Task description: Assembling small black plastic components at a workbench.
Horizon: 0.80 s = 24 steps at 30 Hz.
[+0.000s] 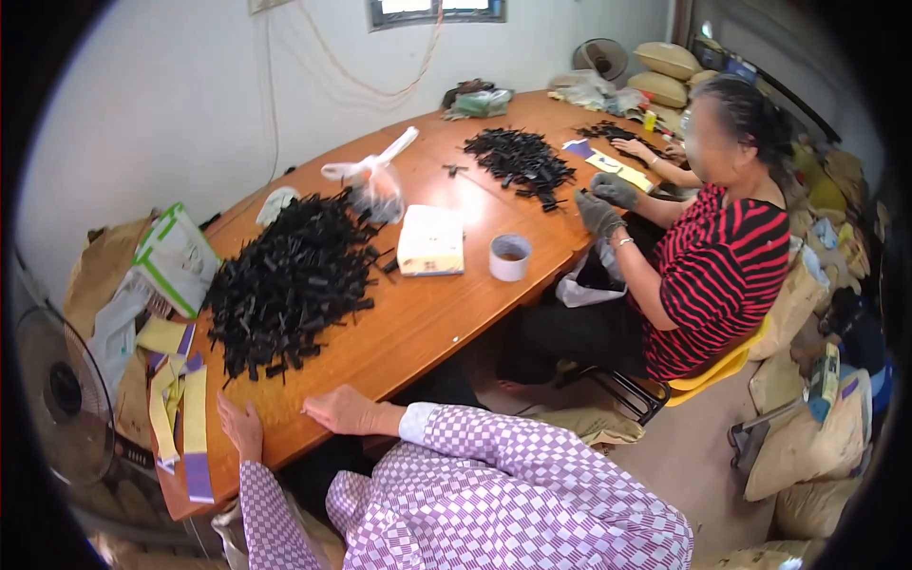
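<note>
My left hand (241, 429) rests near the table's left end with its fingers stretched out, beside a yellow and purple paper strip (196, 423). Close by on its right, my right hand (344, 410) is at the near table edge with its fingers curled together; whatever may be in them is too small to make out. Just beyond both hands spreads a large heap of small black plastic parts (294, 275). More yellow and purple strips (166, 399) lie crumpled left of the heap.
A white box (431, 241), a tape roll (510, 257) and a tied plastic bag (378, 185) stand mid-table. At right, a gloved co-worker (727, 256) sits by a second black heap (521, 161). A fan (62, 389) stands left; sacks (807, 446) line the right.
</note>
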Each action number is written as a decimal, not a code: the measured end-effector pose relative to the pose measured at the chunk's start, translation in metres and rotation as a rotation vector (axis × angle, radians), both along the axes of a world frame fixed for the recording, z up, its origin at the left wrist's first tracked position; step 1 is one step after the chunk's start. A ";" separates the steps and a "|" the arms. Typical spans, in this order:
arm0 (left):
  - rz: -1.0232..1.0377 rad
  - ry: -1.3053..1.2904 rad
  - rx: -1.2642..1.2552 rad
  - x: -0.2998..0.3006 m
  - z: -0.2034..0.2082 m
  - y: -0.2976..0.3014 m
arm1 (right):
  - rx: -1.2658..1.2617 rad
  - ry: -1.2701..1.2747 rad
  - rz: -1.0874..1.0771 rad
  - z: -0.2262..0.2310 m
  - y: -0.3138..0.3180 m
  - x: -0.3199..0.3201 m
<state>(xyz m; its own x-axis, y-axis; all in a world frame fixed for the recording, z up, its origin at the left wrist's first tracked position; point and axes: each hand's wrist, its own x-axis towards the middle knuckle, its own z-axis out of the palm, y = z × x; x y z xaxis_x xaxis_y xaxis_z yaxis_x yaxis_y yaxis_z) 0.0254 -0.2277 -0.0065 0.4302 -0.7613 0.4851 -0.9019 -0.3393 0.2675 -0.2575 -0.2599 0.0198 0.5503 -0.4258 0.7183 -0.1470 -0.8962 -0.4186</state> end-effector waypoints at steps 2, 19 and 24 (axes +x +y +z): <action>0.026 0.026 -0.002 0.010 -0.003 -0.015 | -0.022 0.024 -0.014 0.002 0.003 0.001; -0.252 0.107 -0.127 -0.044 0.016 -0.055 | -0.104 0.104 -0.045 0.004 0.001 -0.001; -0.152 0.188 -0.023 -0.078 0.013 -0.048 | -0.080 0.123 -0.048 -0.001 -0.001 -0.001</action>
<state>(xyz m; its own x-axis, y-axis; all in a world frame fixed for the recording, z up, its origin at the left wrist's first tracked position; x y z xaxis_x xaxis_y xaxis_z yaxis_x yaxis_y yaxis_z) -0.0530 -0.2754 0.0070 0.3960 -0.8139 0.4251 -0.8756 -0.1951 0.4419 -0.2581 -0.2614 0.0192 0.6165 -0.3983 0.6792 -0.2367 -0.9165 -0.3225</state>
